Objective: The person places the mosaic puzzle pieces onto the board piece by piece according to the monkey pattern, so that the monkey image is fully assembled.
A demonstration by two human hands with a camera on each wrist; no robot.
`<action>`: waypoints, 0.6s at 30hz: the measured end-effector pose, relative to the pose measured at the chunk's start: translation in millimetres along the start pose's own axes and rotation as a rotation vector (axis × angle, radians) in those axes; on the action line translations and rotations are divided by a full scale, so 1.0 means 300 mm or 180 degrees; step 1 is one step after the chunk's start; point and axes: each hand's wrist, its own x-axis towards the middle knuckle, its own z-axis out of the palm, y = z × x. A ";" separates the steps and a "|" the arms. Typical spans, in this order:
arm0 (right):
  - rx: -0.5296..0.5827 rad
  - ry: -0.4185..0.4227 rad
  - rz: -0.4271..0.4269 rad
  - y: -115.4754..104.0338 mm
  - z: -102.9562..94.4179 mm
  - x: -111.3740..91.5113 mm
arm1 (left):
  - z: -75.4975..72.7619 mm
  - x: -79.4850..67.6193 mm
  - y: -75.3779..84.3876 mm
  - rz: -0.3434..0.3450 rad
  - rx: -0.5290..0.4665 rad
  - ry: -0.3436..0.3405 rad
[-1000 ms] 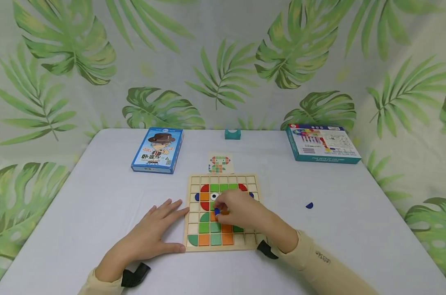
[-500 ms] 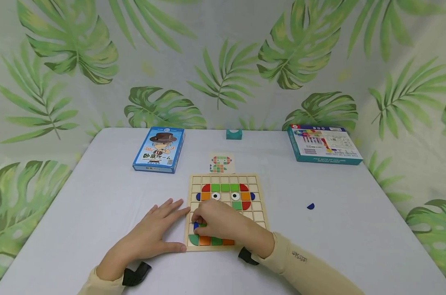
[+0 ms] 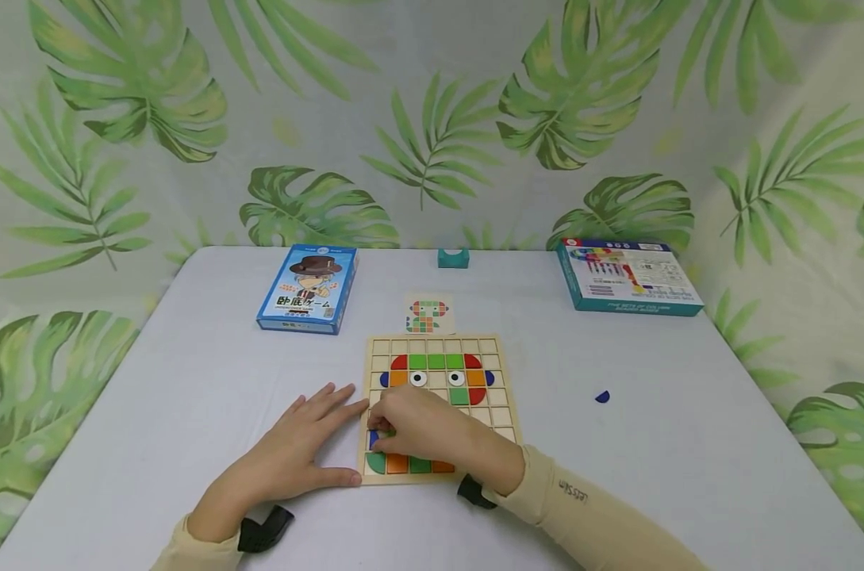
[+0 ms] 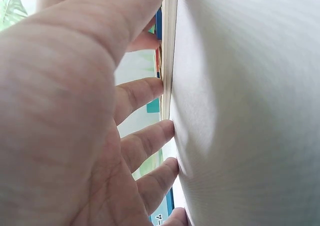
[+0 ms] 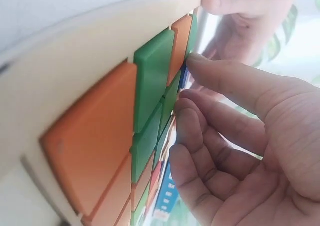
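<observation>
A wooden grid board [image 3: 435,346] lies mid-table, with red, orange, green and blue tiles and two eye tiles forming a figure. With thumb and fingertips my right hand [image 3: 424,424] pinches a small blue tile [image 3: 374,440] at the leftmost column, just above a green quarter-round tile [image 3: 376,462]. The right wrist view shows this blue tile [image 5: 183,78] low among its neighbours. Part of the figure is hidden under the hand. My left hand [image 3: 289,448] rests spread on the cloth, its thumb and forefinger touching the board's left edge.
A picture card [image 3: 442,305] of the figure lies just beyond the board. One blue half-round tile [image 3: 602,396] sits loose to the right. Farther back are a blue game box [image 3: 306,289], a teal block [image 3: 453,259] and a teal-edged box [image 3: 627,277].
My right hand has moved left and toward me across the board, carrying the blue tile to the left column, and now shows only slight motion there. The left hand stays in place.
</observation>
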 end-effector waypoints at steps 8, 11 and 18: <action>0.0003 0.0014 -0.0025 0.001 -0.001 0.004 | 0.003 0.001 -0.001 0.0004 0.0002 0.0018; -0.0048 0.0046 -0.0093 0.000 0.004 0.008 | 0.005 0.001 -0.002 0.0017 -0.0005 0.0032; -0.0087 0.0109 -0.0118 0.015 0.002 -0.006 | 0.009 0.002 -0.004 0.0002 0.0024 0.0024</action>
